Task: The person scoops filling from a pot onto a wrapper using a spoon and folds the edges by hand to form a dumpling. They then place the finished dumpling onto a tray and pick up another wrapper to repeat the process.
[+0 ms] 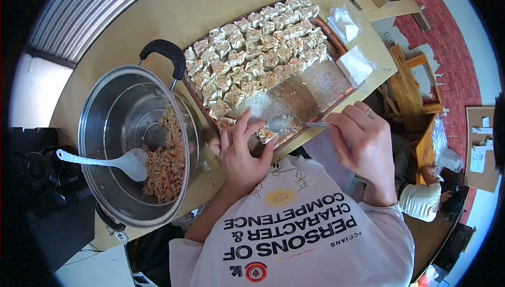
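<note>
My left hand (242,153) is at the near edge of a tray (310,90), its thumb and index finger on either side of an open-topped dumpling (266,136) with its filling showing. My right hand (368,142) grips the handle of a metal spoon (286,124). The spoon's bowl is right beside that dumpling, with bits of filling in it. Rows of filled dumplings (252,50) cover the far and left parts of the tray. Another dumpling (226,122) sits just beyond my left fingers.
At left a large metal pot (113,92) holds ground filling (165,171) and a white ladle (118,163). Its black handle (165,53) reaches close to the tray. Stacks of white wrappers (355,66) in plastic lie along the tray's right side. Another person (421,202) is at far right.
</note>
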{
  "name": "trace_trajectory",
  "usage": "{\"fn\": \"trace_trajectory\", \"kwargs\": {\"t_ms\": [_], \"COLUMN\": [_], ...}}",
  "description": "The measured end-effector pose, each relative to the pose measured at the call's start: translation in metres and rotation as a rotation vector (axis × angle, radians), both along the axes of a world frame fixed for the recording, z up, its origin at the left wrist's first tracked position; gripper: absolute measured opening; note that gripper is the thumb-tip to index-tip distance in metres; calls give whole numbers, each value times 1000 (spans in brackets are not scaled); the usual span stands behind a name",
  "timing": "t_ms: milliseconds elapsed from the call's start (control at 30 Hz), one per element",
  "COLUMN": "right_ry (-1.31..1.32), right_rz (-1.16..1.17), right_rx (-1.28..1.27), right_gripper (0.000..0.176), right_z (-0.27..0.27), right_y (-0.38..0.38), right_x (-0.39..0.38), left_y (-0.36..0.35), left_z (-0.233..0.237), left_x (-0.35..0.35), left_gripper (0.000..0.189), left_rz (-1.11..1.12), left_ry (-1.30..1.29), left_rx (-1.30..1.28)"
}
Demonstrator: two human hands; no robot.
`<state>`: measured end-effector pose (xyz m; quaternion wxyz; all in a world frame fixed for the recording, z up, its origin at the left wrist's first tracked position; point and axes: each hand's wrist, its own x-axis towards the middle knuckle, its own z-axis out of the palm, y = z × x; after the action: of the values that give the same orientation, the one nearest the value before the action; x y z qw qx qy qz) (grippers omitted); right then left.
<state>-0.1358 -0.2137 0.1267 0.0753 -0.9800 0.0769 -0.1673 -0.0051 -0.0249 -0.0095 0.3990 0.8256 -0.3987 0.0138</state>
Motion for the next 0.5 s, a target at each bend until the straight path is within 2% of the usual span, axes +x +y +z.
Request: {"fn": "trace_trajectory", "kwargs": {"t_ms": [500], "right_ry": [5], "right_rz": [102], "right_rx": [-18], "right_gripper": [22], "right_z": [6], "right_y": [-5], "right_x": [15], "left_y": [0], "left_z": [3], "left_x": [-2], "left_gripper": [86], "left_rz": [34], "left_ry": [-37], "left_rx": [59]}}
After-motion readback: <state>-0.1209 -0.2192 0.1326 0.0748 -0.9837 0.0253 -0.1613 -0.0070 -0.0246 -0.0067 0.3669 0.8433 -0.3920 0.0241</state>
